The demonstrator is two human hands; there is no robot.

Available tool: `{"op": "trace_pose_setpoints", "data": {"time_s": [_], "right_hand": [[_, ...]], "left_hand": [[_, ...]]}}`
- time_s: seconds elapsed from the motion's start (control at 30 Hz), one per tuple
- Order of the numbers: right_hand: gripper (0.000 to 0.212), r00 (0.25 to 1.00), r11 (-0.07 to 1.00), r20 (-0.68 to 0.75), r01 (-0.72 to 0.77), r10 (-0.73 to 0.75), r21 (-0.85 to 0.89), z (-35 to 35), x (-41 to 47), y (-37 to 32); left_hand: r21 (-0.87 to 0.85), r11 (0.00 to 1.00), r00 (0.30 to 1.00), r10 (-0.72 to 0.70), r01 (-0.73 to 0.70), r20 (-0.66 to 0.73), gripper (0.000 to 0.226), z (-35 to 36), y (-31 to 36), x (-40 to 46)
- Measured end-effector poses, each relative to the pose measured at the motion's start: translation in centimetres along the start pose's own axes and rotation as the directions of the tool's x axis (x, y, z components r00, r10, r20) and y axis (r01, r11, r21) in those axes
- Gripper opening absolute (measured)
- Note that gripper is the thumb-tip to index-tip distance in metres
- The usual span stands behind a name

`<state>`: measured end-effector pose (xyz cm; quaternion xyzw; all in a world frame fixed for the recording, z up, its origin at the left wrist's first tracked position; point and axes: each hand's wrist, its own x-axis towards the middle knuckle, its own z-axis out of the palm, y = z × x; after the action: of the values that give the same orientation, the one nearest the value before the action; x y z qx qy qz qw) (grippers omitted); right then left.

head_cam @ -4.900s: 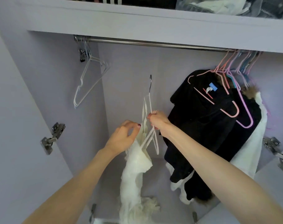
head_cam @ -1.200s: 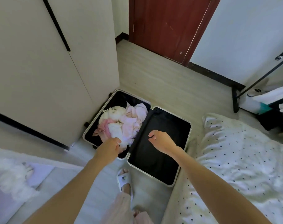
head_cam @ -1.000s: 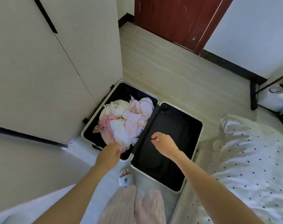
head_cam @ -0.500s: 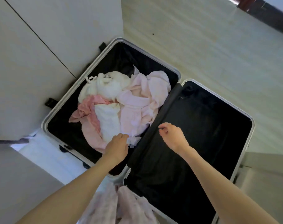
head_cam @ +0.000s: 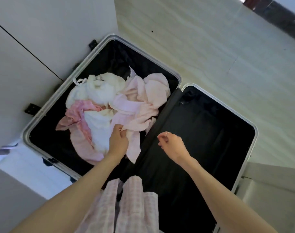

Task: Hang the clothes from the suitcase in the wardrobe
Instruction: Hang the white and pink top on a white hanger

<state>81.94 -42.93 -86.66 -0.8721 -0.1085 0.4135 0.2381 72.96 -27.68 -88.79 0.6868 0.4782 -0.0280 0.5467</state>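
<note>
An open suitcase (head_cam: 47, 105) with a silver rim and black lining lies flat on the floor. Its left half holds a heap of clothes: a pale pink garment (head_cam: 143, 105), cream-white pieces (head_cam: 99, 91) and a deeper pink one (head_cam: 77, 115). My left hand (head_cam: 118, 140) pinches the near edge of the pale pink garment. My right hand (head_cam: 172, 143) hovers over the suitcase's middle hinge with loosely curled fingers and holds nothing. The right half (head_cam: 202, 132) has only black lining.
The closed wardrobe door (head_cam: 42, 31) stands just left of the suitcase. Pale wood floor (head_cam: 210, 47) stretches beyond it. My legs in pink checked trousers (head_cam: 126, 207) are at the near edge. A light piece of furniture (head_cam: 274, 190) sits at the right.
I turned from the wardrobe and bent down over the suitcase. My left hand reached into the heap and took hold of the pale pink garment. My right hand stayed over the hinge.
</note>
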Motion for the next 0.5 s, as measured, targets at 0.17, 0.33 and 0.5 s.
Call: {"op": "trace_pose_setpoints", "data": {"time_s": [0.17, 0.33, 0.5], "right_hand": [[0.025, 0.999, 0.99, 0.03, -0.042, 0.038, 0.133, -5.4, -7.3, -5.9], [0.031, 0.996, 0.943, 0.021, -0.094, 0.092, 0.321, -12.1, -15.4, -12.1], [0.032, 1.0, 0.951, -0.025, -0.001, 0.009, 0.309, -18.7, -23.5, -18.2]], "left_hand": [[-0.085, 0.996, 1.0, 0.023, -0.022, 0.011, 0.016, -4.6, 10.2, -6.7], [-0.081, 0.963, 0.966, 0.257, -0.257, -0.015, 0.018, -10.1, 21.2, -14.5], [-0.16, 0.936, 0.947, 0.297, -0.314, -0.12, 0.017, -16.3, 31.1, -22.6]]}}
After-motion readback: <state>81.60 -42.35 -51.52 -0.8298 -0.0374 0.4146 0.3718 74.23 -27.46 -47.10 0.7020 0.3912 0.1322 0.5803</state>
